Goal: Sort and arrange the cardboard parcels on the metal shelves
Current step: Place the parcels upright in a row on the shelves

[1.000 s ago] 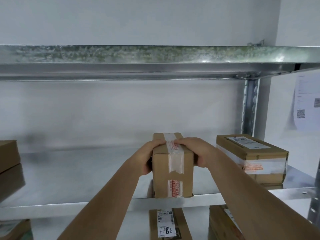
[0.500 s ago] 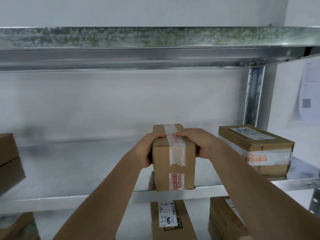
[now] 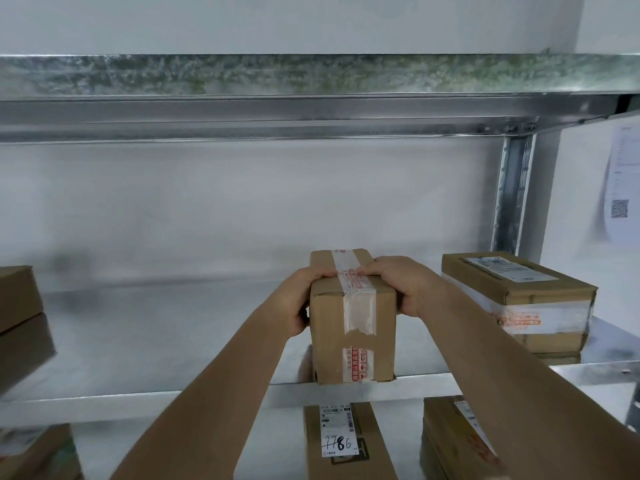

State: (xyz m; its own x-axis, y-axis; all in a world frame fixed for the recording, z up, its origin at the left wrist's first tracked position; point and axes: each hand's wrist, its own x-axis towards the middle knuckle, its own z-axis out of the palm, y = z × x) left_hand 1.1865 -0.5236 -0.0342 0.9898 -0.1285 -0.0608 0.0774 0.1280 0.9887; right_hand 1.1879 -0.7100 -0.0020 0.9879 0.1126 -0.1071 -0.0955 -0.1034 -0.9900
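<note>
Head view. Count on the middle metal shelf (image 3: 138,344): three parcel positions. One small taped parcel (image 3: 352,327) stands at frame centre on the shelf's front edge. One labelled parcel (image 3: 516,296) lies at right, near the upright post (image 3: 512,199). One stack at the left edge (image 3: 19,306), two boxes high, is cut off by the frame. Below the shelf, three further parcels show in part: one marked "7786" (image 3: 343,441) at lower centre, one at lower right (image 3: 453,441), one at lower left (image 3: 38,455), blurred.

Hands: two. The left hand (image 3: 299,299) and right hand (image 3: 405,289) each grip the small taped parcel by its upper side edges, fingers curled over the top.

The parcel is plain brown cardboard, upright. Clear tape with red print runs over its top and down its front face; the print is illegible. A paper sheet with a QR code (image 3: 621,181) at upper right is partly cut off.
</note>
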